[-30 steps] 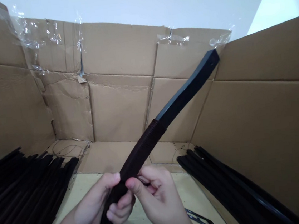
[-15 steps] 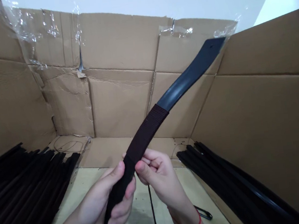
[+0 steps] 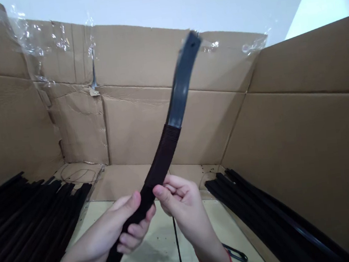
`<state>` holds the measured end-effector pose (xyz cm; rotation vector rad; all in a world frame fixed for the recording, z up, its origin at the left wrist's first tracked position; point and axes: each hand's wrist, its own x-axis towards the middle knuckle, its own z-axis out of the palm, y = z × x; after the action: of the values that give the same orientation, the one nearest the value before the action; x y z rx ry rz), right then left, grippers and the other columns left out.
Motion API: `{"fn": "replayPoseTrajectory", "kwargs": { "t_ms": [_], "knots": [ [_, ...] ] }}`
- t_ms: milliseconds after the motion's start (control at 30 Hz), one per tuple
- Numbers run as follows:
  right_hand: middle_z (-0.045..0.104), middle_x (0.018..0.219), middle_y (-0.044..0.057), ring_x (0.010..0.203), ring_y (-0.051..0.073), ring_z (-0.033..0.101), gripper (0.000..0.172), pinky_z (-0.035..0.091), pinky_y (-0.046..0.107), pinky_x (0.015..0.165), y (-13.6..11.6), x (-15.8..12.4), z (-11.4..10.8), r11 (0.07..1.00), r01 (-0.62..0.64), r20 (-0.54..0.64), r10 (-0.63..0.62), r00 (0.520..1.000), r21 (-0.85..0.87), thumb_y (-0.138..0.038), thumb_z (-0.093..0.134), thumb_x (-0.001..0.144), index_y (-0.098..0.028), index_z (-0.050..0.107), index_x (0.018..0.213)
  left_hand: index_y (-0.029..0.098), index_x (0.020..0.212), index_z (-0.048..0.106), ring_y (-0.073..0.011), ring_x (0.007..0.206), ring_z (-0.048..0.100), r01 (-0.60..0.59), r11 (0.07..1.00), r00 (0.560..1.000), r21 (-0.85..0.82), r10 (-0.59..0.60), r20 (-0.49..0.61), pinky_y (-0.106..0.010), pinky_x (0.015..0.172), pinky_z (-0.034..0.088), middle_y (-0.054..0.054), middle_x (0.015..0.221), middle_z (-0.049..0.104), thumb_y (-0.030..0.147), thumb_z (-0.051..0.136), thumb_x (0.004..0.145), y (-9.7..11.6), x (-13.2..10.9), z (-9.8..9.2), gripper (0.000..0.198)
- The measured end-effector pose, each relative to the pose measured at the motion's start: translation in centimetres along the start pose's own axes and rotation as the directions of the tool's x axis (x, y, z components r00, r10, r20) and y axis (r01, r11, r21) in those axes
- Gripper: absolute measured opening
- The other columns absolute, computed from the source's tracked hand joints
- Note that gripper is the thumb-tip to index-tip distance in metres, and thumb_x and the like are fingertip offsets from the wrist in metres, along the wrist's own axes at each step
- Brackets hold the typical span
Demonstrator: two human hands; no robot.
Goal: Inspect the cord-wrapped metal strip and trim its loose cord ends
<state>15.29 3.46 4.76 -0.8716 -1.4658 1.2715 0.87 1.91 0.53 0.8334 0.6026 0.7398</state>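
A curved black handle (image 3: 165, 157) stands nearly upright, with a dark cord wrapping over its middle and a smooth grey-black upper end. My left hand (image 3: 122, 225) closes around its lower part, just below the wrapping. My right hand (image 3: 179, 202) sits against the lower end of the wrapping, with curled fingers pinching the handle. The fingers of both hands nearly meet there. A red thread circles each wrist.
Long black strips lie in piles at the left (image 3: 29, 215) and right (image 3: 259, 209). Cardboard walls (image 3: 142, 122) taped with clear plastic surround the pale work surface (image 3: 157, 255). A thin black cord (image 3: 176, 240) hangs below my hands, near small black snips (image 3: 235, 253).
The handle has twisted and swung from leaning right to nearly upright, showing its flat face. Both hands have turned with it and stay on its lower part.
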Motion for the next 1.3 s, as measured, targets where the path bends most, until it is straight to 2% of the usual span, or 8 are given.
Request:
{"fn": "replayPoseTrajectory", "kwargs": {
  "t_ms": [200, 367, 567, 733, 900, 1133, 1233, 1300],
  "knots": [
    [0.056, 0.059, 0.0, 0.044, 0.006, 0.044, 0.029, 0.036, 0.018, 0.042, 0.4, 0.1, -0.1, 1.0, -0.012, -0.063, 0.012, 0.998, -0.003, -0.04, 0.071, 0.08, -0.011, 0.067, 0.079, 0.015, 0.08, 0.049, -0.0065, 0.05, 0.046, -0.324, 0.904, 0.892, 0.277, 0.39, -0.229, -0.016, 0.047, 0.037, 0.001, 0.061, 0.051, 0.06, 0.051, 0.088, -0.8, 1.2, 0.4, 0.046],
    [0.047, 0.053, -0.004, 0.04, 0.001, 0.018, 0.043, 0.012, 0.017, 0.038, 0.7, -0.1, -0.5, 0.984, -0.13, 0.152, 0.111, 0.982, 0.122, -0.046, 0.073, 0.079, -0.009, 0.069, 0.1, 0.017, 0.079, 0.048, -0.005, 0.035, 0.023, -0.041, 0.999, 0.999, -0.012, 0.041, 0.036, -0.017, 0.033, 0.024, 0.007, 0.047, 0.036, 0.074, 0.032, 0.086, -0.6, 0.5, 0.4, 0.059],
    [0.035, 0.05, -0.007, 0.043, 0.003, 0.022, 0.039, 0.019, 0.017, 0.038, 1.3, 0.0, 0.4, 1.0, 0.012, -0.029, -0.012, 1.0, 0.026, -0.049, 0.07, 0.081, -0.01, 0.07, 0.09, 0.017, 0.086, 0.05, -0.004, 0.044, 0.03, -0.301, 0.892, 0.923, 0.339, 0.362, -0.133, -0.012, 0.04, 0.024, 0.008, 0.053, 0.036, 0.051, 0.054, 0.09, -0.2, -0.2, 0.3, 0.034],
    [0.046, 0.05, -0.004, 0.041, 0.003, 0.029, 0.029, 0.025, 0.015, 0.039, 0.6, -0.3, 0.6, 0.999, 0.03, -0.025, -0.03, 0.999, -0.012, -0.04, 0.068, 0.084, -0.012, 0.065, 0.077, 0.02, 0.072, 0.039, -0.0044, 0.034, 0.018, -0.099, 0.985, 0.951, -0.139, 0.135, 0.279, -0.015, 0.032, 0.019, 0.01, 0.045, 0.028, 0.07, 0.042, 0.085, -0.5, 0.4, 0.0, 0.052],
    [0.055, 0.056, 0.0, 0.047, 0.005, 0.041, 0.026, 0.03, 0.014, 0.042, 0.6, -0.1, 0.4, 0.999, 0.025, -0.062, -0.027, 0.998, -0.032, -0.037, 0.07, 0.082, -0.012, 0.067, 0.086, 0.015, 0.072, 0.048, -0.0056, 0.047, 0.039, -0.281, 0.943, 0.907, 0.181, 0.322, -0.271, -0.013, 0.044, 0.033, 0.004, 0.053, 0.044, 0.067, 0.051, 0.084, -0.7, 0.6, 1.0, 0.053],
    [0.056, 0.056, 0.0, 0.044, 0.006, 0.047, 0.028, 0.033, 0.016, 0.041, 0.2, -0.5, 0.5, 0.998, 0.028, 0.023, -0.027, 0.999, -0.059, -0.038, 0.062, 0.089, -0.013, 0.061, 0.076, 0.019, 0.066, 0.046, -0.0052, 0.03, 0.02, 0.076, 0.971, 0.986, -0.228, -0.04, 0.159, -0.017, 0.03, 0.023, 0.009, 0.037, 0.028, 0.081, 0.042, 0.076, -1.3, 2.0, 0.0, 0.063],
    [0.053, 0.056, -0.001, 0.047, 0.009, 0.05, 0.024, 0.036, 0.017, 0.043, 0.9, -0.2, 0.8, 0.995, 0.048, -0.02, -0.05, 0.999, -0.086, -0.035, 0.063, 0.087, -0.013, 0.063, 0.08, 0.018, 0.073, 0.048, -0.0079, 0.035, 0.034, -0.1, 0.995, 0.993, -0.005, 0.099, -0.056, -0.018, 0.036, 0.031, 0.005, 0.042, 0.04, 0.08, 0.041, 0.078, -1.5, 2.7, 0.1, 0.063],
    [0.055, 0.06, 0.0, 0.051, 0.009, 0.048, 0.025, 0.039, 0.018, 0.046, 1.4, 0.1, 0.9, 0.994, 0.073, -0.121, -0.082, 0.989, -0.083, -0.036, 0.063, 0.086, -0.012, 0.062, 0.079, 0.017, 0.083, 0.05, -0.0087, 0.046, 0.044, -0.285, 0.932, 0.892, 0.223, 0.343, -0.296, -0.018, 0.044, 0.036, 0.003, 0.054, 0.049, 0.07, 0.05, 0.081, -1.5, 2.5, 0.7, 0.054]
  ]
}}
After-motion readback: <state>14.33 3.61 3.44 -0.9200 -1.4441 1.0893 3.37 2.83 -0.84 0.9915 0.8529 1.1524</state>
